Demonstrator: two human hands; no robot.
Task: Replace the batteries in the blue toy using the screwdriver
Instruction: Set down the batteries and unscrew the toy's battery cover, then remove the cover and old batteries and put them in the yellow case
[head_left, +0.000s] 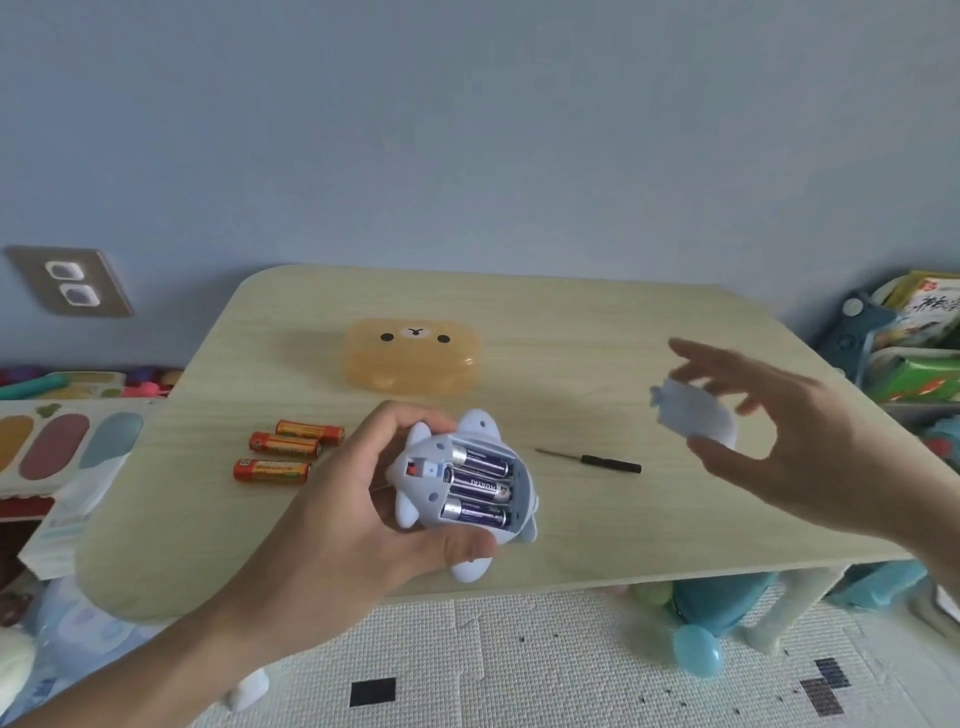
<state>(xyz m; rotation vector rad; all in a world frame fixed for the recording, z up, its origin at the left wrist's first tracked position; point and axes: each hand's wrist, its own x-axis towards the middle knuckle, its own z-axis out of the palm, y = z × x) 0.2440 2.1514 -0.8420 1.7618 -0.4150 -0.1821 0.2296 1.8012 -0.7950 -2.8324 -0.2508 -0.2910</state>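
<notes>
Since the battery cover (693, 415) is already off and sitting in the right hand (779, 441), the unscrewing part looks done. That hand is up over the right side of the table (597, 353), fingers spread fairly wide, with the pale blue cover pinched loosely between thumb and fingertips.

The left hand (363, 499) is wrapped around the blue toy (462, 488), belly-up just above the near edge of the table, thumb across the bottom of it. The compartment is wide open and three purple batteries (478, 486) are seated side by side in it.

Three orange batteries (283, 452) are lying loose on the table just left of the toy. Honestly I can't tell from this which set is the fresh one, so either the swap is finished or it hasn't started yet.

The small black-handled screwdriver (589, 461) is lying on the table between the two hands, nobody touching it. I can't spot the screw anywhere.

Definitely left either way: cover back over the compartment, screw in, tighten with the screwdriver. There's an orange bear-face box (413, 356) further back, shut, not involved as far as I can see.
</notes>
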